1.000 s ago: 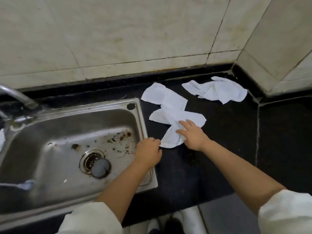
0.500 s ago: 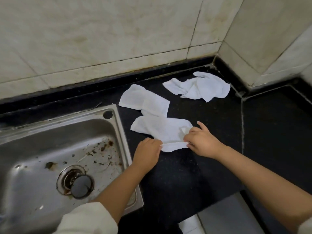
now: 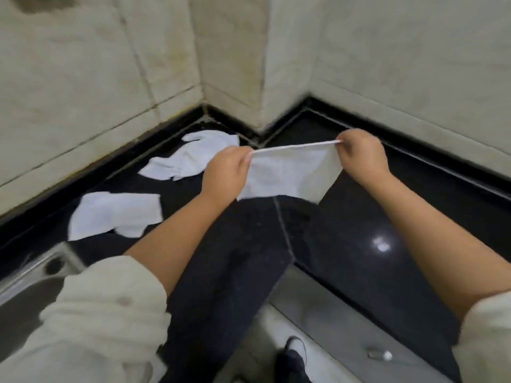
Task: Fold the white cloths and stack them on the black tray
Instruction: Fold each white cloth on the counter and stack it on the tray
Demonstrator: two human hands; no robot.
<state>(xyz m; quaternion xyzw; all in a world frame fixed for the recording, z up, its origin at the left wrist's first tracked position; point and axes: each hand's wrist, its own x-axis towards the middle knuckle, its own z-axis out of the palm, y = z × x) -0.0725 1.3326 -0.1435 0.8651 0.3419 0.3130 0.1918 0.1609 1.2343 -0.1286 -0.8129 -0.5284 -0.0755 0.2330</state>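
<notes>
Two hands, the left hand (image 3: 225,172) and right hand (image 3: 360,154), are pinching the top corners of a white cloth (image 3: 290,172) with curled fingers, holding it above the black worktop (image 3: 359,217); it is hanging limp, evidently light and soft, best gripped at its corners.

One head-worn wide-angle view looks forward and steeply down from above the counter (image 3: 226,272), close enough that both forearms fill the near half. It faces the far wall corner (image 3: 260,117), where the tiles bend with the lens. The sink (image 3: 30,275) is cut off at the near left edge, and the floor (image 3: 318,322) shows at the near bottom.
</notes>
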